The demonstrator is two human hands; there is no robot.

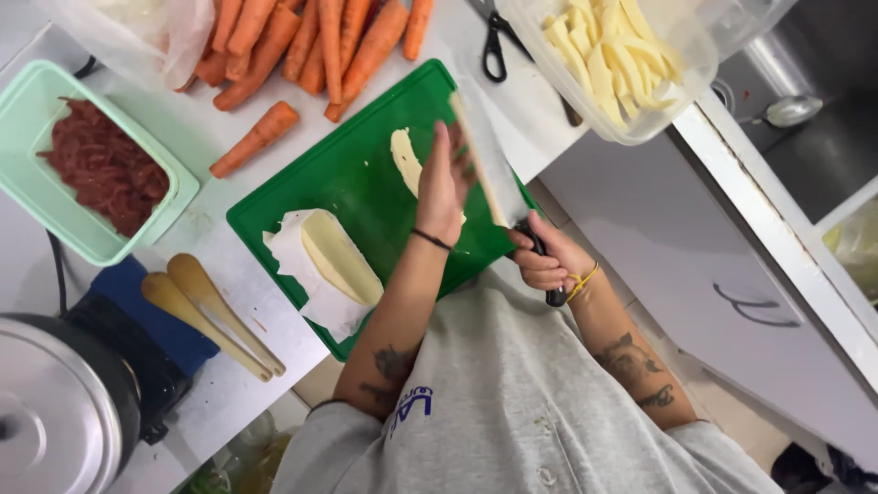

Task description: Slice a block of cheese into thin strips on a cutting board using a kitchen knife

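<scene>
- The right hand (549, 261) is closed in a fist around the black handle of a large knife (485, 160), whose broad blade rises up and away from the hand over the far edge of the green cutting board (329, 174).
- The left hand (445, 183) is open with fingers stretched out flat, lying against the side of the blade near its tip; a pale strip of cut food sits along the blade's edge just beside those fingers.
- A dark band circles the left wrist, and a yellow band the right wrist.
- On the board, just beside the left hand, lies a pale cut slice (406, 160).
- Nearer the person, on the same board, a pale block on white paper (334, 261) rests well apart from both hands.
- A pile of carrots (302, 46) lies on the counter beyond the board, one carrot apart from the rest.
- A clear tub of pale cut sticks (613, 59) stands beyond the knife tip, near the scissors (494, 46).
- A mint-green tray of shredded red meat (96, 160), two wooden spoons (206, 311) and a metal pot lid (50, 412) sit to the far side of the board.
</scene>
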